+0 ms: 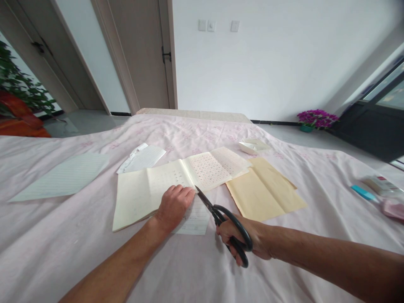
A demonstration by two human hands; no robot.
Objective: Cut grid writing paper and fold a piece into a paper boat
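- Holding the open booklet (134,191) at its 6 o'clock edge with the left hand (175,206), fingers closed over the paper, thumb hidden.
- Gripping black-handled scissors (208,205) in the right hand (229,230), fingers wrapped round the handles, tips right by the near end of the fold (188,172).
- Seeing no cut along that fold, so probably early days; no telling about blade contact.
- Already lying loose: lined sheet (63,176) at 9 o'clock, tan folded paper (268,187) at 4.

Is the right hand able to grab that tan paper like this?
Probably not easily: the right hand is busy holding the scissors, though the tan paper lies close beyond it with nothing visible between.
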